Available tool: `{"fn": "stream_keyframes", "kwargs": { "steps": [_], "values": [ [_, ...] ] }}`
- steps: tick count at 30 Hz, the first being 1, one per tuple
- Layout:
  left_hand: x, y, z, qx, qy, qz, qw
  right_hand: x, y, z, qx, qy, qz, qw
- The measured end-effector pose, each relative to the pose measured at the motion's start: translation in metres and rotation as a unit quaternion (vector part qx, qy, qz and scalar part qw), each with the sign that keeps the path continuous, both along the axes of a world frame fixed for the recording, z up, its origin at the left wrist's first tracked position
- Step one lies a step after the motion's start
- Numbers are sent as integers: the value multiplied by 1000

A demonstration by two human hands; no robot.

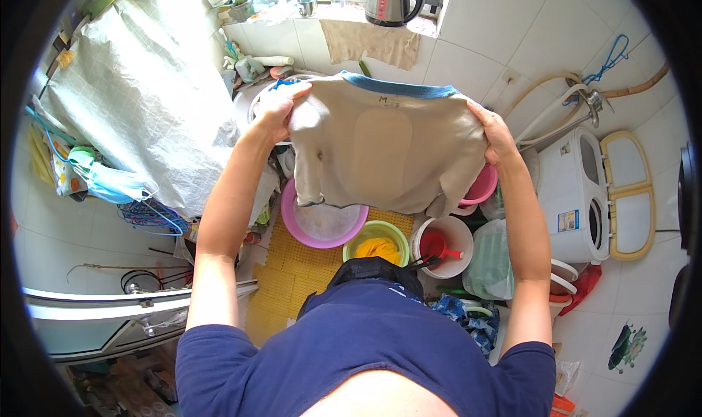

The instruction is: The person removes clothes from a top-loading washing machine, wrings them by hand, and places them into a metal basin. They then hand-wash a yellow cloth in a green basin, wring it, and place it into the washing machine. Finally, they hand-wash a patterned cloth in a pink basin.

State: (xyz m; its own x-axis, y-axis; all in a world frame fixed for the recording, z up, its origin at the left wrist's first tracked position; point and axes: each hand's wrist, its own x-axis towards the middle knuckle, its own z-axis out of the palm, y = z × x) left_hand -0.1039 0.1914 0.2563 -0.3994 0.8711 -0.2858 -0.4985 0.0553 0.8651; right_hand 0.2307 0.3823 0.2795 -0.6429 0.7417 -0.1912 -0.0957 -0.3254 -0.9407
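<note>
A beige long-sleeved top [384,148] with a blue neckband hangs spread out between my hands. My left hand [278,110] grips its left shoulder, and my right hand [493,132] grips the right one. The neckband is uppermost, and the sleeves droop at both sides. A small dark spot marks the fabric near the left sleeve. Below the top, a pink-purple basin [324,225] holds cloudy water and is partly hidden by the hem. Yellow cloth [378,248] lies in a green basin [405,247] nearer to me.
A white bucket [466,233] with a red dipper [433,246] stands right of the green basin. Farther right is a twin-tub washing machine [565,197] with raised lids. An electric kettle [390,1] sits on the windowsill. Yellow mats [274,285] cover part of the floor.
</note>
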Motion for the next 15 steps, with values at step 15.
{"fn": "stream_keyframes", "kwargs": {
  "steps": [15],
  "values": [
    [74,33,34,195,-101,174,960,-41,-18,15,31,103,-105,989]
  ]
}}
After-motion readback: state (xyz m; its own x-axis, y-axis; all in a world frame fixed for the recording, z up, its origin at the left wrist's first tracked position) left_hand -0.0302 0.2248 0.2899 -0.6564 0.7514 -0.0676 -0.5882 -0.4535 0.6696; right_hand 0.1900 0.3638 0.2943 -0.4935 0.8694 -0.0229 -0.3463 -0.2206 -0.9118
